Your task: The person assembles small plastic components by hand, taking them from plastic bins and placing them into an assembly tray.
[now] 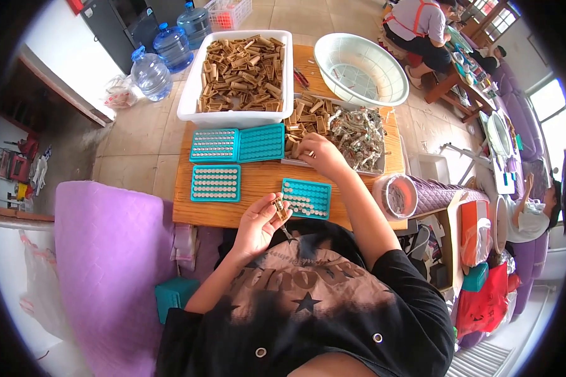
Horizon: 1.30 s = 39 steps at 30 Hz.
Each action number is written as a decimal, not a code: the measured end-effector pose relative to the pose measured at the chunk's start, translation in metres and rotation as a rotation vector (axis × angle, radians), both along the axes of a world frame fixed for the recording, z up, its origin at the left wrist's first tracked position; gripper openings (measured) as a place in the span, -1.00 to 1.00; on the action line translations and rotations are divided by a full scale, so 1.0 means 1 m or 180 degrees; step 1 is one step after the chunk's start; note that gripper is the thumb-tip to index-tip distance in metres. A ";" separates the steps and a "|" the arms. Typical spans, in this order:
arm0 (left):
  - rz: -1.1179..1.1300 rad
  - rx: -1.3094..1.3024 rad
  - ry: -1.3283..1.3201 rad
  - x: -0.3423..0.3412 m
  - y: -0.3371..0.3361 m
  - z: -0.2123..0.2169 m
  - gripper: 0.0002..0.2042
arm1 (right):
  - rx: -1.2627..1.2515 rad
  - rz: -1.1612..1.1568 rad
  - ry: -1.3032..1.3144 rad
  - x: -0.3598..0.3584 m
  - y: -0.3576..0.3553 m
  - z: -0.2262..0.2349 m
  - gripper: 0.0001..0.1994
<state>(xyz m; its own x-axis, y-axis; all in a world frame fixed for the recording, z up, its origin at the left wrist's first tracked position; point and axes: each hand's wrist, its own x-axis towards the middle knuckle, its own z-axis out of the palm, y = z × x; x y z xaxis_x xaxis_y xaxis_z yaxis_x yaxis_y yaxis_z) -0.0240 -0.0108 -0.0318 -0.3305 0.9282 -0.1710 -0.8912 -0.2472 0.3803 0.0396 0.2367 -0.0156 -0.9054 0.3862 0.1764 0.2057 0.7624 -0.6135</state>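
The left hand point(258, 221) pinches a small brass-coloured part point(279, 207), seemingly a metal fitting, just at ten o'clock of the teal slotted tray point(305, 198). The right hand point(317, 155), at twelve o'clock, closes its fingers on brown pieces point(305, 119) in a shallow tray point(333, 166).

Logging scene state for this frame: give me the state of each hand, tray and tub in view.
Left hand: holding a small brown tube piece.
Right hand: in the shallow tray of brown pieces, grip unclear.
White rectangular plastic tub: full of brown pieces.
Round white basin: nearly empty.
Teal plastic tray nearest the left hand: partly filled.
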 end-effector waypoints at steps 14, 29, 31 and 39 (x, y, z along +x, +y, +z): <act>0.0136 0.0189 0.0093 0.006 0.010 0.013 -0.77 | -0.3927 -0.0308 0.1166 0.062 -0.101 0.019 -0.73; -0.0072 0.0017 -0.0099 0.003 0.004 -0.002 -0.80 | 0.1084 -0.1193 0.0485 0.022 0.002 -0.021 -0.79; -0.0053 -0.0036 -0.0109 0.002 0.003 -0.002 -0.80 | 0.1205 -0.0772 0.0273 0.019 0.005 -0.023 -0.82; -0.0066 0.0110 -0.0035 0.001 0.005 -0.001 -0.80 | 0.0952 -0.0377 0.0510 0.010 0.004 -0.013 -0.89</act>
